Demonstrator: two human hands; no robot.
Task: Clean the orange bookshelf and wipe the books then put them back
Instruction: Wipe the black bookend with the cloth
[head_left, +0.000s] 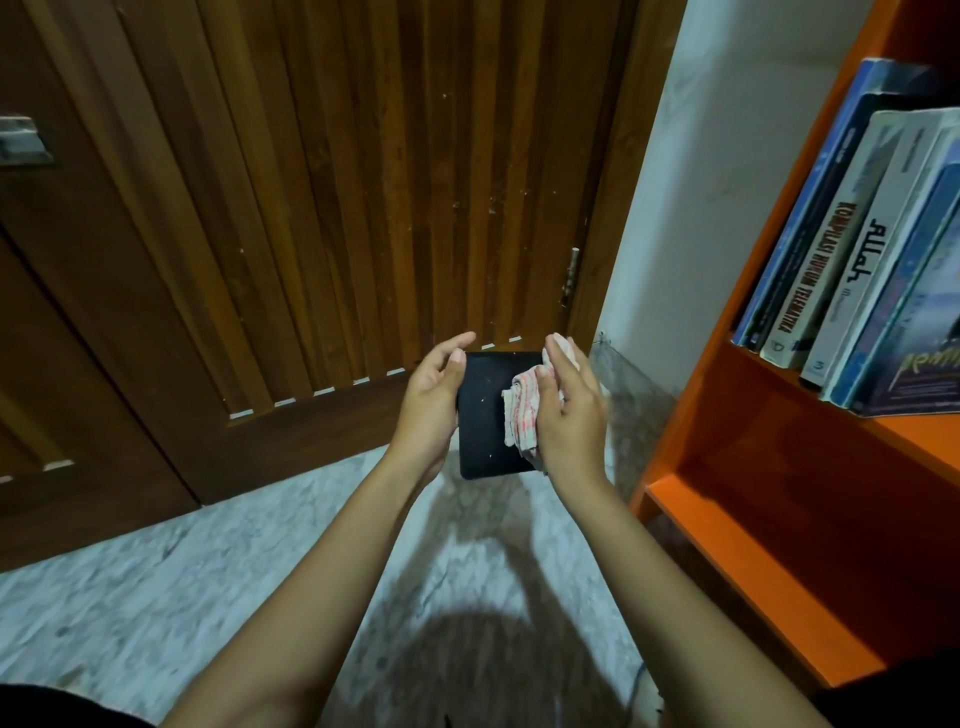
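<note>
A black book (485, 415) with pale dust specks on its cover is held out in front of me above the floor. My left hand (431, 405) grips its left edge, thumb on the cover. My right hand (571, 415) presses a bunched white cloth with a red check (522, 410) onto the right half of the cover. The orange bookshelf (748, 415) stands at the right. Several books (857, 260) lean to the right on its upper shelf. The shelf below them is bare.
A brown slatted wooden door (363, 182) fills the wall ahead, with a metal handle (23, 140) at far left. A white wall (691, 208) separates door and shelf. The floor (156, 597) is pale marble, with my shadow on it.
</note>
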